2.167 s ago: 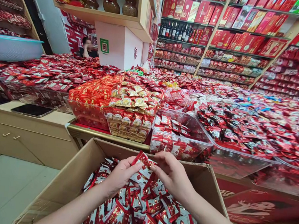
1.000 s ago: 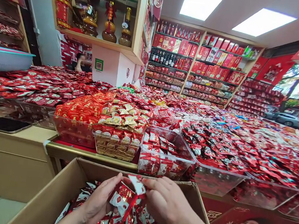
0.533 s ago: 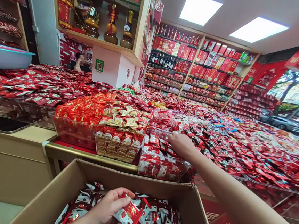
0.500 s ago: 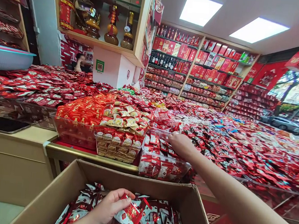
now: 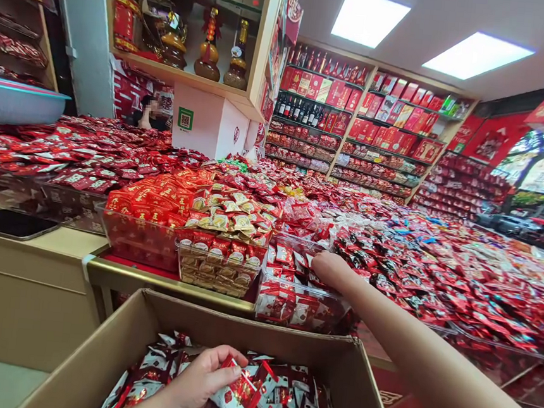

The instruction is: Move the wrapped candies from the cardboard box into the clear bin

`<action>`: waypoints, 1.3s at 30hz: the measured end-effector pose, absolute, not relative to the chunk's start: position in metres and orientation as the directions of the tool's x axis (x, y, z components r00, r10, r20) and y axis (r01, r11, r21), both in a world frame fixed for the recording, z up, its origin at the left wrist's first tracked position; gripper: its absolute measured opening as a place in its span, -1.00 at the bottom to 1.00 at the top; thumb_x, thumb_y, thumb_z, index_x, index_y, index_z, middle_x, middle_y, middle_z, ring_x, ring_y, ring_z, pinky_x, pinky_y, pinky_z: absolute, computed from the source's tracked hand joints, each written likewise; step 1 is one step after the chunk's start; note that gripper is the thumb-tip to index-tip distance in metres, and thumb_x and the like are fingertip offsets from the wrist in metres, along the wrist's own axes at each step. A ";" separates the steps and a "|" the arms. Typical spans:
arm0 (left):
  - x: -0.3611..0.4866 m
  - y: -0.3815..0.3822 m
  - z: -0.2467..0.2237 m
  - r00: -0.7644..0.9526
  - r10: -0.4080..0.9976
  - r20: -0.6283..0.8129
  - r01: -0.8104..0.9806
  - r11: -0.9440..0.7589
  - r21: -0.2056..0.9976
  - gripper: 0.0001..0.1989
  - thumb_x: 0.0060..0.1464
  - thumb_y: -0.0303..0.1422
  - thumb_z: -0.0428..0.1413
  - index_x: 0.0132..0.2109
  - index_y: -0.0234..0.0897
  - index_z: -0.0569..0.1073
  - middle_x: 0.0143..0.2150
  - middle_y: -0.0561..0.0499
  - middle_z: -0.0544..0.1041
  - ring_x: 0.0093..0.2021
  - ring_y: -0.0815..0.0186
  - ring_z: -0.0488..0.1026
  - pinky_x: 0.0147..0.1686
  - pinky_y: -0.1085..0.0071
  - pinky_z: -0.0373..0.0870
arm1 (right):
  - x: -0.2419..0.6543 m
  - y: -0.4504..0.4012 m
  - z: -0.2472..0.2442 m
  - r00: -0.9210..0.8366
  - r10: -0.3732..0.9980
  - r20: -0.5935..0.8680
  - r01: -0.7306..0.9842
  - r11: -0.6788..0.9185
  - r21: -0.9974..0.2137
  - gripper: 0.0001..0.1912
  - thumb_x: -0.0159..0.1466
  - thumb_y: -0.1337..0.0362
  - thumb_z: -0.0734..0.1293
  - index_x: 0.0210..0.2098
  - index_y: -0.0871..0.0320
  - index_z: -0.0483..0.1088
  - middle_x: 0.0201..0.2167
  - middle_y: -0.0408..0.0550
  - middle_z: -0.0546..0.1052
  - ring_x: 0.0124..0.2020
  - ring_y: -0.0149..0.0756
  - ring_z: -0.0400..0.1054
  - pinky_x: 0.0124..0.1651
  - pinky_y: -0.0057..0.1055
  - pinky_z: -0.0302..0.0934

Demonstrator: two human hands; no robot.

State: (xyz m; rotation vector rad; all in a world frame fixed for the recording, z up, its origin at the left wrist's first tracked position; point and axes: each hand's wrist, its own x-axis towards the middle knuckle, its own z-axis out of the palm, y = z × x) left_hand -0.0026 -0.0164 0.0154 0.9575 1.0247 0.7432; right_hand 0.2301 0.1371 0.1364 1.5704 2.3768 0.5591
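Over an open cardboard box [image 5: 365, 390], my left hand [image 5: 207, 376] is closed on a red-and-white candy packet [image 5: 238, 391], thumb on top. More packets of the same look [image 5: 296, 390] fill the box beneath it. My right hand [image 5: 328, 267] reaches down into a clear plastic bin [image 5: 305, 289] of red-and-white packets behind the box. Its fingers are hidden, so whether it grips anything does not show. Left of that bin stands a clear bin of gold-and-red packets [image 5: 219, 260], and beyond it one of orange-red packets [image 5: 151, 203].
A gold-edged counter rail [image 5: 165, 283] runs behind the box. Mixed candy heaps [image 5: 438, 269] spread to the right. On the left counter lies a black phone or tablet [image 5: 10, 224], with a pale blue basin [image 5: 18, 102] above. A person [image 5: 151, 114] is partly visible at the back.
My right hand has dipped deeper into the clear bin, its fingers going out of sight. My left hand keeps its hold on the packet. The view has shifted slightly.
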 end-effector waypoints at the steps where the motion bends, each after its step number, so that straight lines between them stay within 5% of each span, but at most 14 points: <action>1: -0.002 -0.017 0.017 0.352 0.863 -0.362 -0.070 0.410 0.909 -0.76 -0.18 -0.24 0.11 -0.33 -0.26 0.36 -0.58 0.14 0.29 -0.63 0.47 0.20 -0.74 0.60 0.18 | 0.230 0.137 0.136 -0.387 0.922 0.009 0.832 0.345 0.434 -0.71 0.14 0.47 0.09 -0.34 0.28 0.43 -0.36 0.14 0.49 -0.29 -0.24 0.37 -0.27 -0.43 0.19; 7: -0.002 -0.019 0.025 0.343 0.873 -0.346 -0.108 0.402 0.909 -0.70 -0.26 -0.47 0.13 -0.26 -0.26 0.35 -0.56 0.16 0.27 -0.51 0.45 0.23 -0.52 0.49 0.32 | 0.230 0.136 0.131 -0.368 0.929 0.034 0.849 0.322 0.419 -0.71 0.10 0.50 0.10 -0.36 0.30 0.43 -0.38 0.15 0.49 -0.31 -0.24 0.37 -0.27 -0.45 0.19; 13: -0.005 -0.010 0.022 0.257 0.925 -0.279 -0.185 0.330 0.926 -0.54 -0.24 -0.34 0.18 -0.12 -0.26 0.25 -0.38 0.04 0.41 -0.44 0.40 0.34 -0.49 0.45 0.35 | 0.232 0.136 0.138 -0.349 0.929 0.126 0.877 0.276 0.394 -0.71 0.10 0.51 0.08 -0.38 0.30 0.42 -0.39 0.14 0.46 -0.32 -0.26 0.35 -0.29 -0.46 0.17; 18: -0.010 -0.006 0.029 0.240 0.940 -0.241 -0.274 0.304 0.913 -0.67 -0.15 -0.32 0.14 -0.19 -0.30 0.29 -0.33 0.01 0.46 -0.40 0.40 0.38 -0.42 0.47 0.37 | 0.219 0.105 0.158 -0.411 0.842 0.349 0.899 0.313 0.305 -0.70 0.18 0.41 0.03 -0.25 0.29 0.34 -0.28 0.15 0.40 -0.21 -0.20 0.26 -0.21 -0.37 0.13; 21: -0.011 -0.007 0.033 0.262 0.935 -0.239 -0.309 0.316 0.897 -0.71 -0.11 -0.32 0.12 -0.20 -0.29 0.30 -0.33 0.01 0.47 -0.39 0.40 0.40 -0.44 0.48 0.37 | 0.203 0.061 0.153 -0.559 0.668 0.490 0.800 0.590 0.109 -0.74 0.17 0.37 0.08 -0.23 0.24 0.33 -0.31 0.07 0.40 -0.24 -0.29 0.25 -0.19 -0.40 0.12; 24: -0.011 -0.009 0.035 0.306 0.931 -0.198 -0.320 0.297 0.899 -0.74 -0.04 -0.31 0.06 -0.17 -0.28 0.29 -0.33 0.02 0.46 -0.36 0.38 0.40 -0.38 0.44 0.37 | 0.184 0.019 0.122 -0.632 0.669 0.391 0.660 0.729 -0.181 -0.77 0.15 0.34 0.13 -0.22 0.19 0.32 -0.36 0.00 0.42 -0.33 -0.35 0.27 -0.27 -0.43 0.16; 28: -0.009 -0.014 0.038 0.335 0.927 -0.170 -0.321 0.282 0.904 -0.72 -0.02 -0.33 0.05 -0.13 -0.27 0.25 -0.35 0.02 0.45 -0.35 0.37 0.40 -0.37 0.40 0.37 | 0.170 0.001 0.072 -0.530 0.831 0.168 0.600 0.508 -0.618 -0.74 0.11 0.23 0.20 -0.24 0.22 0.31 -0.50 -0.09 0.43 -0.50 -0.41 0.26 -0.44 -0.49 0.15; 31: -0.007 -0.016 0.038 0.322 0.932 -0.165 -0.345 0.278 0.897 -0.68 -0.04 -0.35 0.07 -0.10 -0.25 0.22 -0.27 0.00 0.44 -0.29 0.37 0.39 -0.34 0.42 0.36 | 0.168 0.005 0.056 -0.485 0.869 0.097 0.510 0.371 -0.776 -0.82 0.13 0.24 0.18 -0.38 0.21 0.33 -0.60 -0.17 0.37 -0.58 -0.49 0.18 -0.53 -0.55 0.09; 35: -0.005 -0.017 0.033 0.337 0.920 -0.200 -0.272 0.299 0.915 -0.65 -0.11 -0.35 0.13 -0.14 -0.29 0.25 -0.27 -0.01 0.43 -0.33 0.38 0.39 -0.39 0.48 0.33 | 0.171 0.003 0.057 -0.445 0.882 0.157 0.505 0.392 -0.769 -0.82 0.14 0.23 0.16 -0.39 0.20 0.31 -0.56 -0.15 0.37 -0.53 -0.47 0.19 -0.47 -0.53 0.11; 39: -0.005 -0.016 0.028 0.342 0.897 -0.278 -0.275 0.379 0.884 -0.61 -0.11 -0.32 0.12 -0.10 -0.28 0.23 -0.32 0.01 0.43 -0.49 0.46 0.36 -0.48 0.50 0.30 | 0.172 -0.006 0.063 -0.603 0.713 0.358 0.549 0.697 -0.462 -0.66 0.07 0.16 0.25 -0.19 0.17 0.25 -0.20 0.03 0.35 -0.20 -0.29 0.18 -0.19 -0.35 0.11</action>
